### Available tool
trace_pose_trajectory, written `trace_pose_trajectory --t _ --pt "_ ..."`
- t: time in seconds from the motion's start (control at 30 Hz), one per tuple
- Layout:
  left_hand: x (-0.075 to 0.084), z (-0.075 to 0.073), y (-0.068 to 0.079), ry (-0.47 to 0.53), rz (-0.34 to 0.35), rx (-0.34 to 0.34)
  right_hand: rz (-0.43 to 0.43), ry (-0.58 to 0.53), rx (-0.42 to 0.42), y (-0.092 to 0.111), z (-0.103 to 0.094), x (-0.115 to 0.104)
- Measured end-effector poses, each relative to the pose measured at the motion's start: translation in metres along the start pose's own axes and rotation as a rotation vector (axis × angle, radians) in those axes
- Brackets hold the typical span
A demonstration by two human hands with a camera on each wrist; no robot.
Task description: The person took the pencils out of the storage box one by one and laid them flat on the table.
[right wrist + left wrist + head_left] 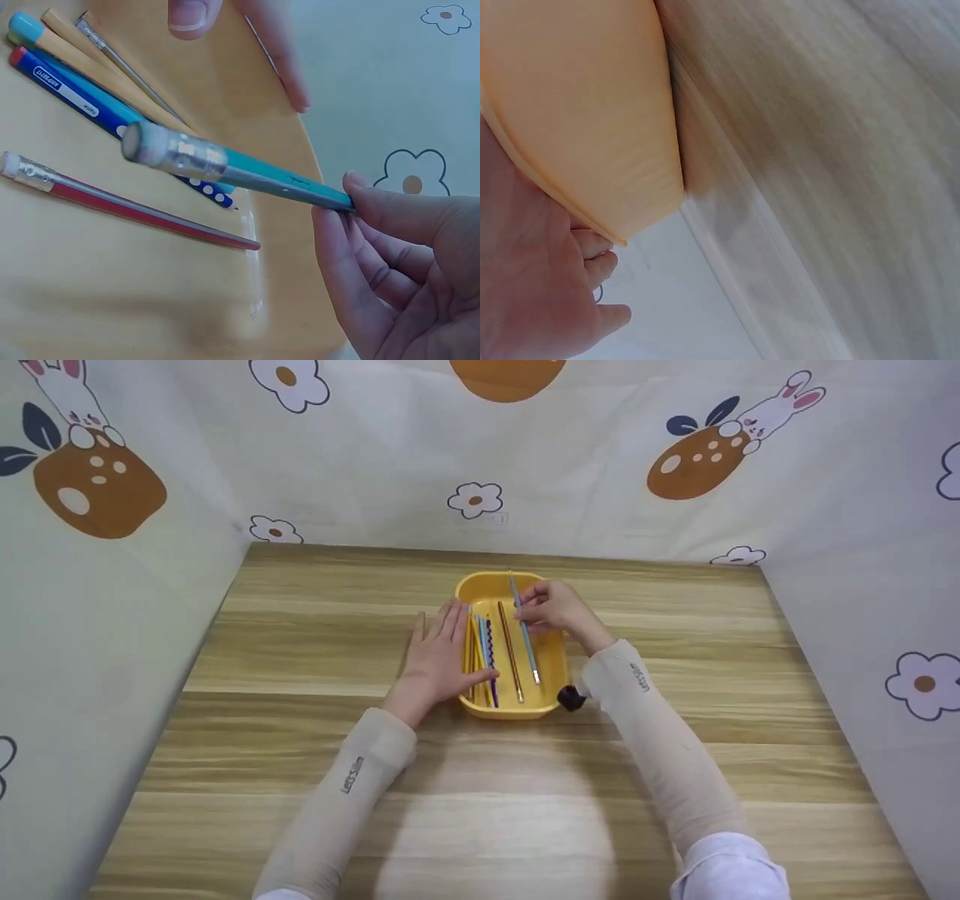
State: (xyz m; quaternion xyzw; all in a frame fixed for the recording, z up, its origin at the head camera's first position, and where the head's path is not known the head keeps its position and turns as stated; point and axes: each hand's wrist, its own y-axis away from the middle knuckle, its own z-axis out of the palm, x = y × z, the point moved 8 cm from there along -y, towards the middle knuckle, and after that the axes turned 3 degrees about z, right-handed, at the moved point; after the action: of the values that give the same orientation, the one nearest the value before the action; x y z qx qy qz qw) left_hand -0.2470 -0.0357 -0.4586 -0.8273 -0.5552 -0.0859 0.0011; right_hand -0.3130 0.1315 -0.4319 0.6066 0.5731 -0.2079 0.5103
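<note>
A yellow plastic tray point(551, 701) holds several pencils. Between thumb and fingers, my right hand point(553, 606) pinches a teal pencil point(281, 185) with a white eraser, held over the tray's right side. Below it, a red pencil point(135, 212) with a silver stripe lies by itself on the tray floor. Several more pencils lie bunched along the left wall, among them a dark blue one with white dots point(79, 97). My left hand point(441, 656) rests on the tray's left rim, fingers spread and thumb reaching in over the bunched pencils.
The tray stands on a wood-grain table point(315, 660). Fabric walls point(375, 457) printed with flowers, oranges and rabbits rise at the back and both sides. A small black object point(571, 698) shows at my right wrist, beside the tray's right corner.
</note>
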Motion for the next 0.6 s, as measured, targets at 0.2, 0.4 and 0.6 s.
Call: trace_pose_trajectory --t 0.2,0.4,0.6 --pt "0.0 -0.001 0.002 0.015 0.002 0.01 -0.02 -0.059 0.01 0.006 -0.004 0.002" --pt "0.0 -0.003 0.002 -0.004 -0.002 0.019 -0.033 -0.095 0.015 0.011 -0.013 0.007" --pt "-0.001 -0.001 0.002 0.004 0.001 0.008 -0.014 -0.122 0.003 0.016 -0.021 0.016"
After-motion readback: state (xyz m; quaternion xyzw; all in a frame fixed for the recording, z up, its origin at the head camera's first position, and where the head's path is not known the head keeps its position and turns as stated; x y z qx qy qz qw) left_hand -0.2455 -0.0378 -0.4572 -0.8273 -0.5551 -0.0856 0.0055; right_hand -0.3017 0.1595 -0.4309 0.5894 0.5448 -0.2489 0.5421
